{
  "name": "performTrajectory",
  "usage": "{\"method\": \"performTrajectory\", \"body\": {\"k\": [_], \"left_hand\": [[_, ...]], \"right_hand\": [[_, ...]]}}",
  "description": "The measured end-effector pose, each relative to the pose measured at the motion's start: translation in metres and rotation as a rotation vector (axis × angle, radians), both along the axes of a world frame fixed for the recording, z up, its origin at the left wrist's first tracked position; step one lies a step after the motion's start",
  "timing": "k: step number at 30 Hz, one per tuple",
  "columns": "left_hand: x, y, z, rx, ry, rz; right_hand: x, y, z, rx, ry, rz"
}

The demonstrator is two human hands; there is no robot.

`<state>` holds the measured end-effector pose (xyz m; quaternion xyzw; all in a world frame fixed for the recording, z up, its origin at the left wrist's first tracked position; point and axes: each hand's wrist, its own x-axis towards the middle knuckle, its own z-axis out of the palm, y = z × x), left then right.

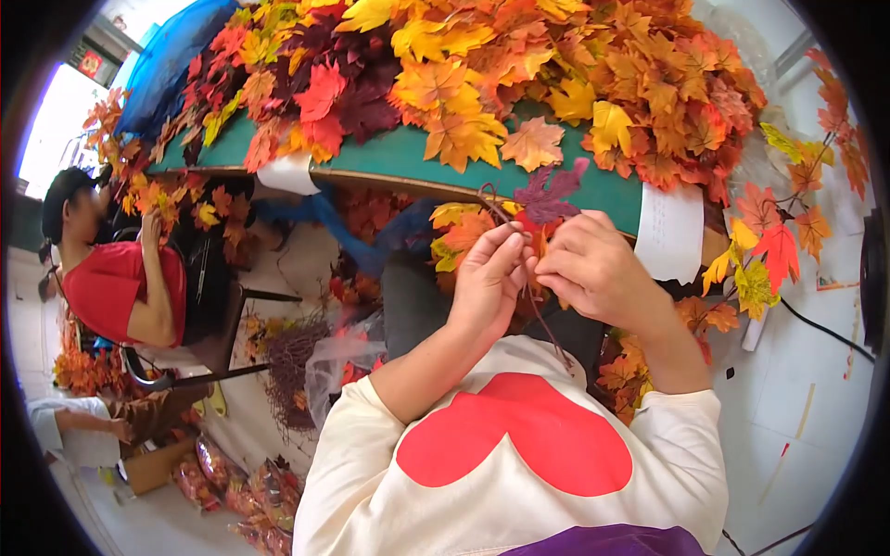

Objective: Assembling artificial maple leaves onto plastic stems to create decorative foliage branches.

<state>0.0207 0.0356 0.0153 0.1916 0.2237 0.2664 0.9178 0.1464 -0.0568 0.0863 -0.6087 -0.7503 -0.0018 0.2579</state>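
Pinching a thin brown stem between thumb and fingers with the left hand, just in front of the near edge of the bench. Pressing thumb and fingertips together with the right hand, close beside the left one on that same near side of the bench; being unable to tell the exact thing inside that grip. Showing a purple leaf above the hands, against the bench's near edge, with part of a red leaf just below. Judging this piece as being at an early stage: apparently grouping a leaf or two near the upper end, and leaving bare the lower length dangling on the person's side of the bench. Being unable to confirm any firm fixing of the purple leaf. Probably leaving much more to work through, judging by the loose leaves in yellow, orange, red and dark purple, heaping high on the bench, and by a tangle of brown stems, resting low to the left of the bench's middle. Likely counting as further along: a branch of leaves just off the right end of the bench, bearing red, orange and yellow.
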Motion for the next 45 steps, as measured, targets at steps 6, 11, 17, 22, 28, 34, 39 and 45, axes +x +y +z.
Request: {"method": "performTrajectory", "body": {"k": [6,11,17,22,28,34,39,45], "left_hand": [[-0.011,0.001,-0.004,-0.037,-0.009,0.09],[-0.012,-0.002,-0.011,-0.121,-0.098,0.109],[-0.008,-0.002,-0.01,-0.136,-0.118,0.116],[-0.016,-0.002,-0.009,-0.042,-0.034,0.032],[-0.018,-0.004,-0.006,-0.083,0.005,-0.043],[-0.017,-0.006,-0.009,-0.063,-0.033,-0.059],[-0.016,-0.008,-0.007,-0.048,-0.019,-0.053],[-0.015,-0.009,-0.006,-0.039,-0.01,-0.047]], "right_hand": [[-0.031,0.004,-0.055,0.244,0.452,-0.312],[-0.049,0.005,-0.068,0.268,0.632,-0.44],[-0.053,0.005,-0.08,0.327,0.742,-0.507],[-0.036,0.001,-0.063,0.308,0.594,-0.516],[-0.03,-0.001,-0.052,0.218,0.339,-0.442],[-0.032,0.001,-0.049,0.201,0.331,-0.443],[-0.034,-0.001,-0.053,0.189,0.463,-0.477],[-0.033,-0.002,-0.051,0.164,0.525,-0.454]]}}
